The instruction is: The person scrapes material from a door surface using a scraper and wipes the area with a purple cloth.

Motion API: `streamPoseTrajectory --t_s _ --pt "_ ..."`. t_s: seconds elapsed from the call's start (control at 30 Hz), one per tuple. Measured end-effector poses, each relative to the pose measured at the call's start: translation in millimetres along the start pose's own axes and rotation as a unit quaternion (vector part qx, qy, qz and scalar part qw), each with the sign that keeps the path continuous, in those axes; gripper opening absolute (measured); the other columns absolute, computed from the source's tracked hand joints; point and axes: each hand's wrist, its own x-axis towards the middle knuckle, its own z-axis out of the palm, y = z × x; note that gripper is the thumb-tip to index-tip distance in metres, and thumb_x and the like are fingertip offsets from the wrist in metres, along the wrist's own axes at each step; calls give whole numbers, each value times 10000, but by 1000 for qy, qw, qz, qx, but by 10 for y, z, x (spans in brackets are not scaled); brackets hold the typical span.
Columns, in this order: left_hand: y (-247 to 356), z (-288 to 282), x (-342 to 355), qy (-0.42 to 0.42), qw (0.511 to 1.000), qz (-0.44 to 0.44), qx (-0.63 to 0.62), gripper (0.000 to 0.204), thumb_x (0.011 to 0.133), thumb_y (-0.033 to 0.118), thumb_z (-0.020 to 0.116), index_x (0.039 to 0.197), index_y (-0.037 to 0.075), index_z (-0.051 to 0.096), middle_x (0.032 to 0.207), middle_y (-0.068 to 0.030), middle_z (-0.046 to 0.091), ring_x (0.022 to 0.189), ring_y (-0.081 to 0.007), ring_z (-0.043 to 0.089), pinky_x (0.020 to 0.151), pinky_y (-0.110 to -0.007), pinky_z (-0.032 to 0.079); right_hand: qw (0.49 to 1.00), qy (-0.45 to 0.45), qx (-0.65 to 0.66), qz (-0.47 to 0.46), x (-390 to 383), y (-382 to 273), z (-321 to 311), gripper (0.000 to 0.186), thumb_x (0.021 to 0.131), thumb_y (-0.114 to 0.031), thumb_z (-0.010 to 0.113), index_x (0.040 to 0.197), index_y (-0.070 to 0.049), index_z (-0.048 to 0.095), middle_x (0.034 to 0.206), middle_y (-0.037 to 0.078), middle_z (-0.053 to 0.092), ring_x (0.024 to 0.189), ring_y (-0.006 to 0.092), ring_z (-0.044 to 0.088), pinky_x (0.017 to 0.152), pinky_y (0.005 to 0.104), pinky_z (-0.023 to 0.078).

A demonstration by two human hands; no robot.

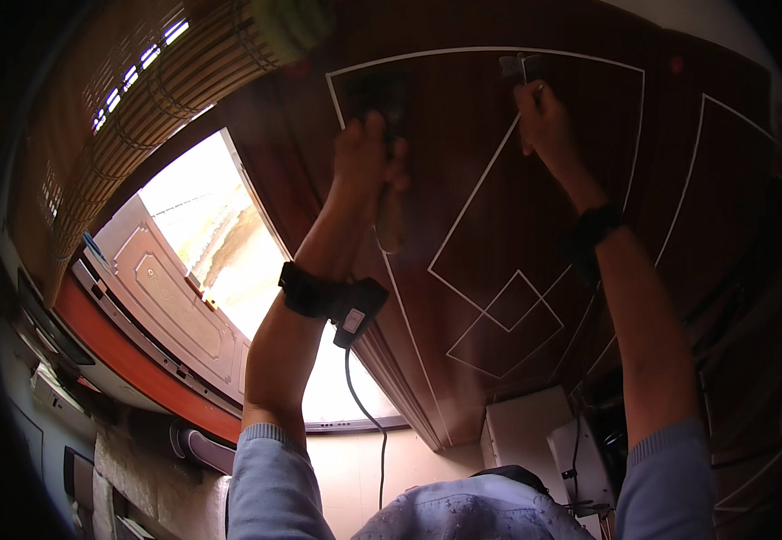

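Both my arms are raised towards a dark reddish-brown panel (490, 180) patterned with thin white lines. My left hand (364, 162) is closed round a hand tool with a light brown handle (392, 225), which sticks out below the fingers. A dark, wide head (377, 94) seems to lie above that hand, but shadow hides its exact kind. Near the panel's top white line, my right hand (542, 117) has its fingers drawn together. A small greyish flat piece (521, 67) shows just above them; whether the fingers grip it is unclear.
A black strap with a box (355, 310) is on my left wrist, its cable (375, 418) hanging down. Another black strap (592, 232) circles my right wrist. On the left are a rolled bamboo blind (152, 126), a bright doorway and a panelled door (170, 288). White boxes (530, 423) stand lower right.
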Motion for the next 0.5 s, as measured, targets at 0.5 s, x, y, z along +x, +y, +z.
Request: streamPoseTrajectory --t_s 0.5 --pt "-123 222 -303 44 995 -83 -35 218 944 263 396 845 73 431 648 -36 503 409 -91 369 381 -264 375 999 1 -12 39 -26 18 -11 247 922 -285 466 845 -53 504 524 11 462 385 96 445 380 253 373"
